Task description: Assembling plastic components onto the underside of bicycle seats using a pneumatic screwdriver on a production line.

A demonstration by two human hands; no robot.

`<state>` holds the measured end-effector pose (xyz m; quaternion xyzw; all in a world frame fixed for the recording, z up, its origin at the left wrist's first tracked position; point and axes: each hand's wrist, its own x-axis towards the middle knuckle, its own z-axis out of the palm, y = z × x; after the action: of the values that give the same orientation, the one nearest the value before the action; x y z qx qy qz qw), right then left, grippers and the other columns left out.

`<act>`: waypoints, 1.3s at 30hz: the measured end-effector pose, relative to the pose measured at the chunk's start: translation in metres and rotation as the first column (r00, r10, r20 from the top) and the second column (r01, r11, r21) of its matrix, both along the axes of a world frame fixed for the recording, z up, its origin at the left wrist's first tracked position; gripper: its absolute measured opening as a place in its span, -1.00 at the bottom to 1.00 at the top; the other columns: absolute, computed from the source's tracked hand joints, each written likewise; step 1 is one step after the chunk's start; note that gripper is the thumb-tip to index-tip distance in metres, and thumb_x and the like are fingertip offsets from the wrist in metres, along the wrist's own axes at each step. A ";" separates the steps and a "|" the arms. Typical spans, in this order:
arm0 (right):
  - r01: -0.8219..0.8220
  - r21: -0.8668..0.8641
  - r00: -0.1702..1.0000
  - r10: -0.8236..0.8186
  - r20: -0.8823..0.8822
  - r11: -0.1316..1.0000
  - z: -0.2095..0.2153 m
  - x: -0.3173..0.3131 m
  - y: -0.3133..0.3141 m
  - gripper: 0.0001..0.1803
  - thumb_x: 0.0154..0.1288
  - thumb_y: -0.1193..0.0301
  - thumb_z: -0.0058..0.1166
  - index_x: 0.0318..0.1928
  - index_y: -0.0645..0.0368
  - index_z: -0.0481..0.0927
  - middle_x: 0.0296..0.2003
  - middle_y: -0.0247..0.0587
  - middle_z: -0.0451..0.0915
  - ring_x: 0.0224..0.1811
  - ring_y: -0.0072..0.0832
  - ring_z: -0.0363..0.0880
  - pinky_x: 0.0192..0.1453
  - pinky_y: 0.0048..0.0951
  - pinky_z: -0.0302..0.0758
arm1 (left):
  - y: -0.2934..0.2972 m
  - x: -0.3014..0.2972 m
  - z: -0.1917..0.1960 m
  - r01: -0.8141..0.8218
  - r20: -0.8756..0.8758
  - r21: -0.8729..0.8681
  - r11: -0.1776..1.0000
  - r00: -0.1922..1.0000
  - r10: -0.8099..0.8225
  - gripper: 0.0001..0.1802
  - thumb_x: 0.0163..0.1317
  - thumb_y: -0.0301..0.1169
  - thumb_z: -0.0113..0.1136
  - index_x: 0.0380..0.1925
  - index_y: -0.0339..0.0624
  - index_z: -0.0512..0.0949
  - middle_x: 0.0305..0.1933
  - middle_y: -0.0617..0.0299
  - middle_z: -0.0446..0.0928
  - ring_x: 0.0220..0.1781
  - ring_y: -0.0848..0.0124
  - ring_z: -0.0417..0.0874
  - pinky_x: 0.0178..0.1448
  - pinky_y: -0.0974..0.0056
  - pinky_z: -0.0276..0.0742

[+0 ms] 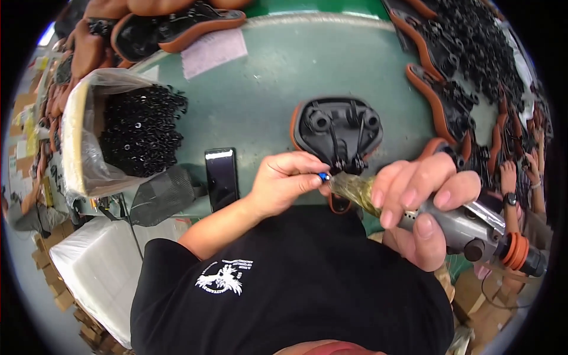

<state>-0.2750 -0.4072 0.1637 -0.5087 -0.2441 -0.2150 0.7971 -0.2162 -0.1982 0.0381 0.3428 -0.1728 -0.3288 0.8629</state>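
Observation:
My right hand (423,201) is wrapped round a grey power screwdriver (458,232). Its front end is bound in yellowish clear tape and points left, and orange rings circle its back end. At the tool's tip, my left hand (287,182) pinches a small blue piece (323,177) between thumb and forefinger. Whether that piece is part of the tool or separate, I cannot tell. Just beyond both hands a bicycle saddle (338,127) lies upside down on the green bench (266,77). It shows a black underside with two round coil shapes and a brown edge.
Left on the bench stands a plastic-lined box (74,139) heaped with small black parts (142,130). A phone (222,177) lies beside it. Brown saddles (201,26) are piled at the back left, more saddles (435,100) at the right. Another person's hand (508,177) shows far right.

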 end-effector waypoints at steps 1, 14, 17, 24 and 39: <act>0.020 -0.051 1.000 -0.021 -0.018 0.998 0.003 0.001 0.000 -0.65 0.40 0.59 0.09 0.11 0.11 0.31 -0.08 -0.01 0.50 -0.38 -0.39 0.63 -0.10 -0.14 0.63 | -0.003 0.001 0.000 -0.042 0.030 -0.049 0.998 0.999 0.044 -0.77 0.38 -0.73 0.29 0.01 -0.44 0.70 0.03 -0.02 0.69 -0.02 0.19 0.81 0.12 0.12 0.79; 0.167 -0.237 0.971 -0.119 0.205 0.957 -0.005 -0.001 -0.026 -0.64 0.44 0.48 0.05 0.19 0.08 0.35 0.00 0.00 0.52 -0.41 -0.45 0.61 -0.19 -0.25 0.63 | -0.017 0.077 0.004 -0.754 0.976 0.218 0.620 0.155 -0.154 -0.11 -0.09 -0.28 0.69 0.30 -0.28 0.53 0.19 -0.05 0.60 0.25 -0.04 0.59 0.29 -0.02 0.54; 0.190 -0.289 0.972 -0.138 0.192 0.938 -0.011 0.006 -0.030 -0.56 0.41 0.53 -0.06 0.27 0.09 0.33 0.01 0.02 0.50 -0.37 -0.44 0.58 -0.09 -0.18 0.59 | -0.029 0.077 -0.003 -0.787 0.961 0.269 0.555 0.183 -0.207 -0.17 -0.11 -0.37 0.63 0.24 -0.23 0.53 0.14 -0.04 0.62 0.16 -0.01 0.63 0.23 0.02 0.60; 0.178 -0.263 0.976 -0.137 0.169 0.948 -0.016 0.008 -0.033 -0.56 0.40 0.54 -0.06 0.26 0.07 0.34 0.04 0.02 0.51 -0.38 -0.43 0.60 -0.09 -0.16 0.58 | -0.035 0.070 -0.023 -0.753 0.934 0.336 0.565 0.343 -0.098 -0.39 -0.04 -0.41 0.59 0.06 -0.28 0.59 0.06 0.00 0.66 0.04 0.06 0.73 0.12 0.13 0.67; 0.138 -0.336 0.989 -0.146 -0.001 0.932 -0.031 0.048 -0.008 -0.68 0.49 0.55 0.04 0.16 0.06 0.35 -0.02 0.07 0.53 -0.30 -0.32 0.61 0.00 -0.04 0.63 | -0.054 0.073 -0.057 -0.498 0.598 0.343 0.796 0.769 0.224 -0.60 0.04 -0.38 0.57 -0.13 -0.29 0.68 0.21 -0.03 0.67 0.33 0.06 0.63 0.53 -0.01 0.41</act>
<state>-0.2274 -0.4153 0.1327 -0.6558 -0.2295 -0.2209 0.6845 -0.1431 -0.2518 -0.0189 0.6510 -0.2439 -0.0751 0.7149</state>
